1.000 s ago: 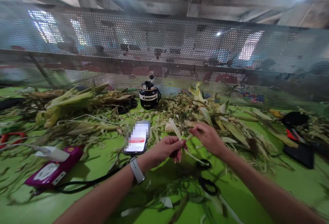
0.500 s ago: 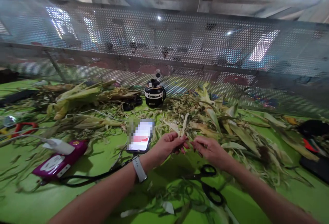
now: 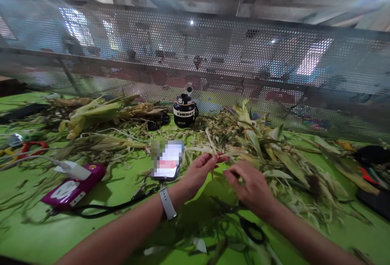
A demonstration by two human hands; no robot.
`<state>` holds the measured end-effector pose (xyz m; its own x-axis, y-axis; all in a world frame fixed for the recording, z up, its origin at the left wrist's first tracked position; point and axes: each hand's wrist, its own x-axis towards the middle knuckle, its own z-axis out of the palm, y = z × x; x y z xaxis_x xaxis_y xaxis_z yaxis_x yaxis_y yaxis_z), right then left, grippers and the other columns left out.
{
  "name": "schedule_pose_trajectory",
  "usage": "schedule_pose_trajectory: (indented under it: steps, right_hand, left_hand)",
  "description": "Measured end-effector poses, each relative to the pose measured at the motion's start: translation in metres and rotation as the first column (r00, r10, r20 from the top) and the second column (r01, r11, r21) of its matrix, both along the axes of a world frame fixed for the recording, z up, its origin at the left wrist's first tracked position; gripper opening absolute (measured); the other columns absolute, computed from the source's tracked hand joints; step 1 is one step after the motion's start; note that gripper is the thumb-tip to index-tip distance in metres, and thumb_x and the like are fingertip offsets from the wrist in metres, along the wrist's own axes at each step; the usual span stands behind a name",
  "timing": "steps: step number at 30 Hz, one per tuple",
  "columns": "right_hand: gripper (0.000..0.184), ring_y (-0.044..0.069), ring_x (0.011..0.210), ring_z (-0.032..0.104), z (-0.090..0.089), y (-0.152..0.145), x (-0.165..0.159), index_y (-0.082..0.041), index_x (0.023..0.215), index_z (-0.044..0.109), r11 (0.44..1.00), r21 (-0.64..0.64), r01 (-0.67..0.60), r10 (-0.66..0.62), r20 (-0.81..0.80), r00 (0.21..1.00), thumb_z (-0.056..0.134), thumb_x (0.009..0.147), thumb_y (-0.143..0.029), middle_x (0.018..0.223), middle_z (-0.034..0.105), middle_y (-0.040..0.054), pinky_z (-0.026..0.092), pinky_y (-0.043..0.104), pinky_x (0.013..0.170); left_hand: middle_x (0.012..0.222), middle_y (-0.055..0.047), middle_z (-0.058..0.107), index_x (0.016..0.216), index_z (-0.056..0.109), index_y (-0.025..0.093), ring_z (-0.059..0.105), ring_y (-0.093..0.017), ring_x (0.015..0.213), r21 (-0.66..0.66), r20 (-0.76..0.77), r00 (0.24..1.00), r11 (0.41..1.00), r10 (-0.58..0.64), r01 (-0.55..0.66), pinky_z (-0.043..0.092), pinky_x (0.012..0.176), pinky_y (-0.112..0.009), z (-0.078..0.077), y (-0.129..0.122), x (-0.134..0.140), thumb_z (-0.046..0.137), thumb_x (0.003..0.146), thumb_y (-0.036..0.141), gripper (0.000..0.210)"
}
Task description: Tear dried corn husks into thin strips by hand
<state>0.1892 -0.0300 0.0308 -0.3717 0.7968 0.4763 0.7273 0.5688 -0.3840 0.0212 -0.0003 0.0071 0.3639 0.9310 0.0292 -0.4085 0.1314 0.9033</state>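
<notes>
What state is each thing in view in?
Left hand: pinching a pale husk strip
Right hand: fingers curled, apart from left; grip unclear
Scissors: lying on table, partly hidden; blade opening unclear
Phone: lying flat, screen lit
Black bottle: upright, lid apparently flipped up
Purple socket box: white adapter plugged in
Wristband: fastened

Pale corn husk strips (image 3: 209, 138), long and thin, pinched in left hand (image 3: 199, 169) over green table (image 3: 30, 234). One pokes up, one points left. Strips cross near fingers. Ends loose.
</notes>
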Motion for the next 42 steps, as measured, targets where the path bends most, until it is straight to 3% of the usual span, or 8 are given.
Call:
schedule_pose_trajectory:
  steps: [3, 6, 10, 26, 30, 35, 38, 42]
  right_hand:
    - [0.026, 0.015, 0.059, 0.049, -0.009, -0.003, -0.012, -0.018, 0.071, 0.057, 0.885, -0.436, -0.162, 0.082, -0.196, 0.977, 0.048, 0.086, -0.038, 0.065, 0.057, 0.0021, 0.039, 0.027, 0.055]
    - [0.030, 0.012, 0.056, 0.047, -0.020, -0.001, -0.019, -0.017, 0.076, 0.056, 0.719, -0.611, -0.331, 0.000, -0.477, 0.879, 0.053, 0.080, -0.046, 0.065, 0.055, 0.0000, 0.039, 0.024, 0.052]
    - [0.038, 0.009, 0.046, 0.042, -0.025, 0.002, -0.018, -0.019, 0.069, 0.052, 0.616, -0.675, -0.406, -0.130, -0.596, 0.793, 0.061, 0.070, -0.056, 0.055, 0.048, -0.0040, 0.036, 0.023, 0.047]
    - [0.039, 0.008, 0.050, 0.047, -0.037, 0.001, -0.007, -0.015, 0.071, 0.053, 0.395, -0.774, -0.495, -0.044, -0.554, 0.831, 0.064, 0.073, -0.053, 0.059, 0.054, -0.0032, 0.037, 0.019, 0.051]
    - [0.036, 0.008, 0.050, 0.045, -0.037, -0.001, -0.011, -0.016, 0.068, 0.051, 0.447, -0.795, -0.411, 0.023, -0.449, 0.893, 0.058, 0.077, -0.049, 0.058, 0.052, -0.0036, 0.035, 0.020, 0.050]
    - [0.040, 0.007, 0.045, 0.032, 0.004, -0.010, -0.007, -0.016, 0.054, 0.052, 0.808, -0.544, -0.226, 0.181, -0.136, 0.974, 0.055, 0.081, -0.045, 0.047, 0.038, -0.0054, 0.023, 0.022, 0.045]
    - [0.041, 0.009, 0.049, 0.040, 0.034, -0.011, 0.004, -0.016, 0.058, 0.058, 0.936, -0.319, -0.149, 0.109, -0.140, 0.984, 0.047, 0.087, -0.042, 0.051, 0.045, -0.0025, 0.030, 0.023, 0.048]
    - [0.027, 0.021, 0.094, 0.055, 0.034, -0.003, 0.006, -0.018, 0.096, 0.068, 0.987, -0.116, -0.114, 0.103, -0.103, 0.989, 0.057, 0.083, -0.038, 0.101, 0.062, 0.0095, 0.042, 0.034, 0.083]
  left_hand:
    - [0.110, -0.009, 0.067, 0.097, 0.062, 0.016, 0.057, -0.022, 0.108, -0.055, 0.040, 0.999, 0.998, -0.018, 0.021, 0.043, 0.090, -0.033, 0.003, -0.007, 0.006, 0.070, 0.070, 0.042, 0.038]
    - [0.104, -0.009, 0.070, 0.097, 0.064, 0.016, 0.060, -0.022, 0.103, -0.068, 0.035, 0.999, 0.997, -0.040, 0.042, 0.047, 0.083, -0.030, 0.005, -0.011, 0.010, 0.072, 0.068, 0.041, 0.039]
    - [0.095, -0.008, 0.072, 0.088, 0.067, 0.014, 0.062, -0.021, 0.099, -0.034, -0.003, 1.000, 0.999, -0.026, 0.026, 0.047, 0.079, -0.026, 0.005, -0.009, 0.009, 0.073, 0.067, 0.041, 0.035]
    - [0.095, -0.007, 0.071, 0.087, 0.067, 0.016, 0.062, -0.023, 0.099, 0.009, -0.054, 0.998, 1.000, 0.024, -0.024, 0.044, 0.088, -0.031, 0.006, 0.000, 0.000, 0.069, 0.071, 0.040, 0.030]
    - [0.091, -0.005, 0.069, 0.083, 0.064, 0.016, 0.062, -0.020, 0.094, -0.013, -0.050, 0.999, 1.000, 0.005, -0.006, 0.047, 0.081, -0.030, 0.009, 0.000, -0.002, 0.069, 0.071, 0.038, 0.025]
    - [0.061, 0.001, 0.061, 0.077, 0.061, 0.015, 0.053, -0.009, 0.055, -0.053, -0.265, 0.949, 0.985, -0.173, 0.165, 0.038, 0.048, -0.019, 0.015, 0.001, -0.009, 0.069, 0.069, 0.037, 0.025]
    - [0.055, 0.003, 0.057, 0.076, 0.063, 0.012, 0.043, -0.005, 0.046, -0.039, -0.401, 0.847, 0.930, -0.349, 0.365, 0.030, 0.044, -0.018, 0.022, -0.005, -0.011, 0.070, 0.068, 0.037, 0.027]
    - [0.062, 0.001, 0.058, 0.072, 0.064, 0.012, 0.050, -0.009, 0.054, -0.044, -0.405, 0.763, 0.845, -0.503, 0.534, 0.039, 0.053, -0.022, 0.025, -0.015, -0.007, 0.072, 0.066, 0.040, 0.029]
